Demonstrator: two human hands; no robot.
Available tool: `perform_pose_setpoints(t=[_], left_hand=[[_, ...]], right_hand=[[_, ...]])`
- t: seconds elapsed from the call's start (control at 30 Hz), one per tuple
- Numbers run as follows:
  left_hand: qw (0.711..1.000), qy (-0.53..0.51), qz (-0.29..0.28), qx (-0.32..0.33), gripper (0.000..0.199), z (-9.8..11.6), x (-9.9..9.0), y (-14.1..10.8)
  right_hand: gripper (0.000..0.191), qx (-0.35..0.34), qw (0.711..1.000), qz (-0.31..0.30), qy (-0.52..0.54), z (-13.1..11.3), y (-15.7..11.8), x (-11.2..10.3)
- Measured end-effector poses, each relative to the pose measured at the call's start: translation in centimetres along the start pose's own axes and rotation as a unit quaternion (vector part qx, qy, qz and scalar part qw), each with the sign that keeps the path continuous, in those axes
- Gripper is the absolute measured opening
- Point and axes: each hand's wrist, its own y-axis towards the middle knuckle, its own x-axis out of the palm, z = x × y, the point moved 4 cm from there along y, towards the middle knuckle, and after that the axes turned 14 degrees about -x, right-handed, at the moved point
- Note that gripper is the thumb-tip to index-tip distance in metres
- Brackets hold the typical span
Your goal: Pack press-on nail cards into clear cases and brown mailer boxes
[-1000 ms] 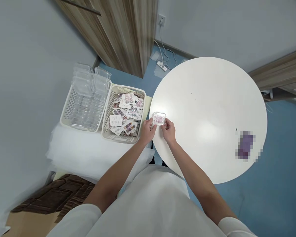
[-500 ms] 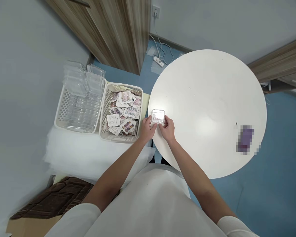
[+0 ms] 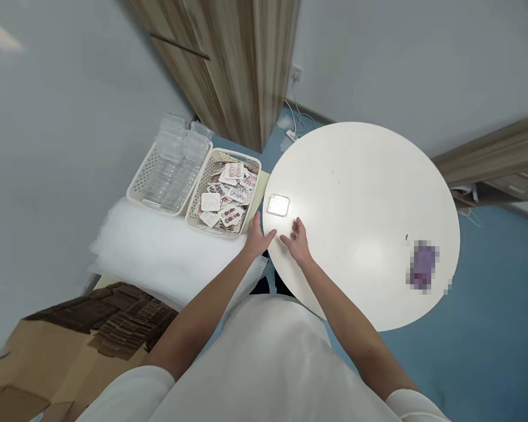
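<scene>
A small clear plastic case (image 3: 278,205) lies flat at the left edge of the round white table (image 3: 369,193); glare on it hides what is inside. Just below the case and to its left, my left hand (image 3: 257,239) is held with thumb and fingers apart, holding nothing. My right hand (image 3: 297,241), also empty with its fingers spread and slightly curled, is to the lower right of the case. Neither hand touches the case.
Left of the table stand a white basket (image 3: 192,218) of cards with colourful round pieces and another basket (image 3: 134,196) of stacked clear cases. White sheeting (image 3: 149,246) lies before them. A cardboard box (image 3: 48,357) sits lower left; a blurred purple item (image 3: 423,264) lies at the table's right.
Both hands have let go of the clear case and drawn back toward my body, opening. The case stays on the table. The whole view has shifted somewhat.
</scene>
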Motion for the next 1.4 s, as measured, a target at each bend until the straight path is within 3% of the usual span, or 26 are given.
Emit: perform_pose_setpoints(t=[0.23, 0.4, 0.53, 0.67, 0.83, 0.93, 1.07, 1.23, 1.4], left_hand=[[0.998, 0.012, 0.057, -0.023, 0.068, -2.5, -0.4, -6.0], [0.994, 0.044, 0.097, -0.034, 0.051, -4.3, -0.7, -10.4], [0.984, 0.057, 0.154, -0.062, 0.05, -6.5, -3.0, -12.8], [0.97, 0.024, 0.195, -0.14, 0.057, -9.7, -6.2, -14.0], [0.955, -0.072, 0.219, -0.185, 0.064, -12.9, -8.8, -13.8], [0.949, -0.109, 0.227, -0.191, 0.062, -14.2, -9.2, -13.2], [0.942, -0.149, 0.229, -0.197, 0.056, -15.3, -8.9, -12.7], [0.942, -0.161, 0.215, -0.199, 0.053, -15.8, -8.5, -12.4], [0.933, -0.219, 0.222, -0.179, 0.041, -15.3, -9.2, -11.6]], right_hand=[[0.074, -0.024, 0.999, -0.044, -0.016, 0.8, -4.0, -3.0], [0.062, -0.069, 0.992, -0.078, -0.075, 1.5, -6.1, -2.6], [0.052, -0.139, 0.965, -0.189, -0.119, 0.7, -6.9, 0.8], [0.048, -0.186, 0.91, -0.327, -0.176, -0.8, -6.7, 5.7], [0.058, -0.225, 0.85, -0.412, -0.24, -2.1, -4.7, 12.1], [0.06, -0.22, 0.84, -0.417, -0.269, -1.9, -3.1, 15.3], [0.065, -0.226, 0.831, -0.398, -0.315, -0.8, -2.7, 18.0], [0.07, -0.249, 0.783, -0.421, -0.383, 0.4, -5.3, 19.5], [0.067, -0.28, 0.761, -0.411, -0.417, -0.8, -8.3, 20.2]])
